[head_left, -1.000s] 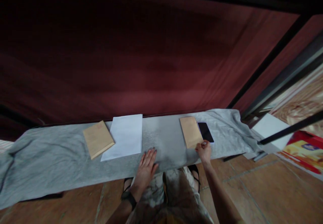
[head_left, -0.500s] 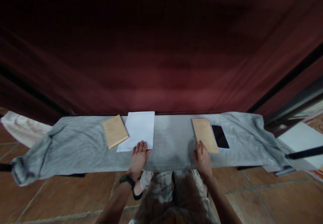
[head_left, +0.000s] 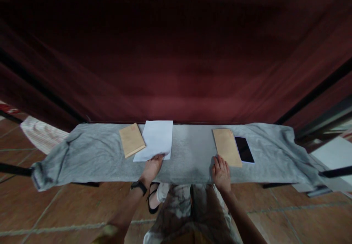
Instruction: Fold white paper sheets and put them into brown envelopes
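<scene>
A white sheet of paper [head_left: 157, 138], perhaps a thin stack, lies left of centre on a grey cloth. My left hand [head_left: 153, 166], with a dark band at the wrist, is at its near edge, fingers bent and closed on the paper near the right corner; the fingertips are partly hidden. A brown envelope [head_left: 132, 139] overlaps the sheet's left side. To the right rests a second brown envelope [head_left: 227, 146]. My right hand [head_left: 221, 172] lies flat by its near left corner, fingers stretched out and fingertips at its edge.
A phone [head_left: 244, 149] with a dark screen lies beside the right envelope. The grey cloth [head_left: 192, 152] covers a long narrow surface and is rumpled at both ends. Dark red fabric [head_left: 176, 75] rises behind it. Below are floor tiles [head_left: 77, 203] and my legs.
My left hand has turned from lying flat on the paper to bent fingers at its near edge. The right hand has flattened beside its envelope. The whole view has shifted slightly.
</scene>
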`<action>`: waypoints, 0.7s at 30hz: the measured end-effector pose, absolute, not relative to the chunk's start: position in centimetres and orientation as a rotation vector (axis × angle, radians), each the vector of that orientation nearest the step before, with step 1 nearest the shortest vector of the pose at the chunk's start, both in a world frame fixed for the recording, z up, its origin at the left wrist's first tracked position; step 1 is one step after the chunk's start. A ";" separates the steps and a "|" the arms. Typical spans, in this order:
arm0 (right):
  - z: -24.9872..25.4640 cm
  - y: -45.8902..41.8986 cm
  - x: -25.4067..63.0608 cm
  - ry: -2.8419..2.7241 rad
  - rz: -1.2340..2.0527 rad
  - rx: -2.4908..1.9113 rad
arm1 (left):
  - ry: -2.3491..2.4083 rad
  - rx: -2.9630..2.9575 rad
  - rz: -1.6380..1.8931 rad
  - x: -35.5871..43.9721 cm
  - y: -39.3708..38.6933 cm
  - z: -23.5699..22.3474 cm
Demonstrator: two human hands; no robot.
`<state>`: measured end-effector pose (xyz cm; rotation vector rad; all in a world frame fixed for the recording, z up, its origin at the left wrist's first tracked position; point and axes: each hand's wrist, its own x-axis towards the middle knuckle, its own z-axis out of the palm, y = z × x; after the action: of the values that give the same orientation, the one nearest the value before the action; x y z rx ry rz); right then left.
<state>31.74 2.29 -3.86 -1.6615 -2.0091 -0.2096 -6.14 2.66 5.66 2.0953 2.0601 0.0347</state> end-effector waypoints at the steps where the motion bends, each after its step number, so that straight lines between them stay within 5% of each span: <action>1: -3.9 2.3 31.7 -2.011 -0.212 -1.660 | 2.102 2.037 0.060 -6.2 2.8 5.8; 14: -3.9 2.5 31.8 -1.997 -0.212 -1.603 | 2.155 1.927 0.124 -7.3 3.3 7.9; 21: -3.2 2.4 29.9 -1.869 0.073 -1.533 | 2.009 2.245 0.181 0.5 0.9 8.5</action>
<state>29.94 2.42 -3.23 -1.5330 -1.8693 0.0725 0.54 0.88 8.46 2.2452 2.0090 0.1808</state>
